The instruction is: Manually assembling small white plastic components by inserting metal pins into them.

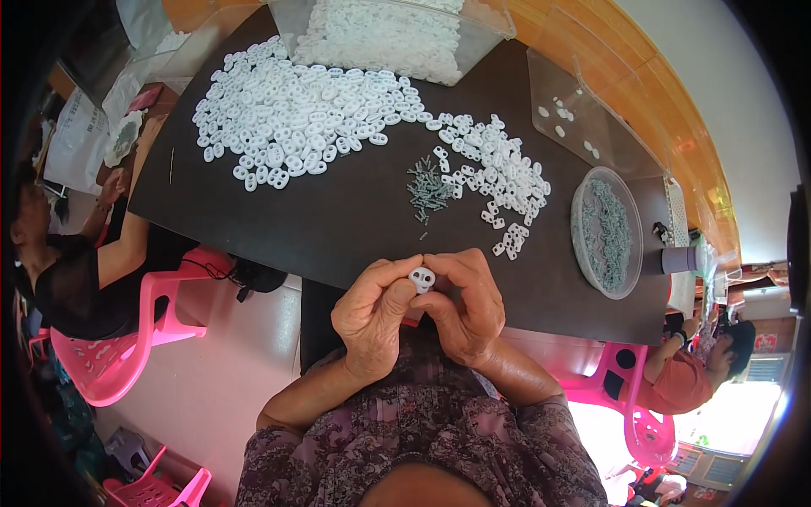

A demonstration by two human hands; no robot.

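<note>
Just past the table's near edge, my left hand (368, 311) and my right hand (467, 306) meet around a small white oval plastic piece (421, 276). Two dark holes show in its face. Thumbs and fingertips of both hands pinch it from either side; its lower part is partly hidden. Beyond my hands lies a small heap of grey screws (429, 186). Beside that, to the right, spreads a pile of white plastic pieces with holes (500, 165). A larger pile of white two-hole ovals (296, 114) covers the far left of the table.
On the dark table (338, 228) stands a round clear tub (579, 245) of grey screws at right. A clear bin (498, 25) of white pieces is at the back, another clear bin (549, 110) behind right. People sit left (76, 270) and right (680, 384) on pink chairs.
</note>
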